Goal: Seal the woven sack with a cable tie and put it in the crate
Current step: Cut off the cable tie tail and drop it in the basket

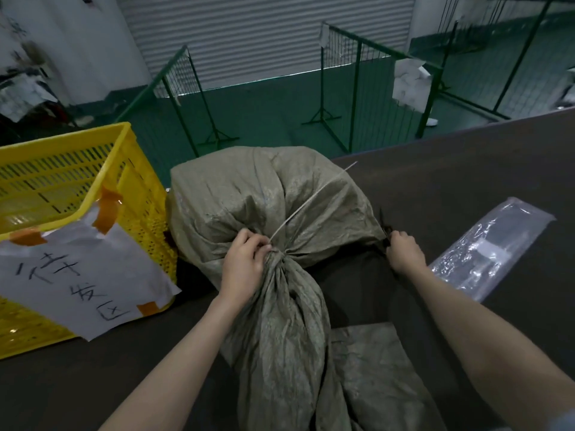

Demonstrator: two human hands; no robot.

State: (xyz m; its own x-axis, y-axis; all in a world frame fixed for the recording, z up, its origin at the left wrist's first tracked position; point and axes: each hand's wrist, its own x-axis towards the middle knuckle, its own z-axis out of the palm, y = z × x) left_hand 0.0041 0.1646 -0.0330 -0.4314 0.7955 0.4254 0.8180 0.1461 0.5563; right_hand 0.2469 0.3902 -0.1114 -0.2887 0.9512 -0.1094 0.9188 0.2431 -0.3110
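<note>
— Starting nearest the camera, what can be made out?

— Both forearms are cut off by the lower edge. The loose tail of the woven sack (280, 306) is seen running off the bottom, and a flat piece of the same cloth (364, 346) is laid beside it on the dark table (466, 188).

— And the hands?

— The left hand (242, 262) is closed around the gathered neck of the sack, just where the cable tie (308, 205) is cinched. The tie's free end is seen slanting up and to the right across the bulging body of the sack. The right hand (404, 250) is curled shut on something small and dark (385, 230) at the sack's right side; what it is cannot be told, since most of it is hidden by the fingers.

— Where is the sack kept?

— It is lain on the table, touching the yellow crate (62, 188) at its left. The crate's left side is cropped, and its front is partly covered by a taped paper sheet (77, 275) with handwriting.

— Anything to the right?

— A clear plastic packet (491, 247) is laid near the right hand; its contents are hard to read.

— Farther back?

— Green wire partitions (342, 88) and a ribbed shutter (264, 32) are blurred.
</note>
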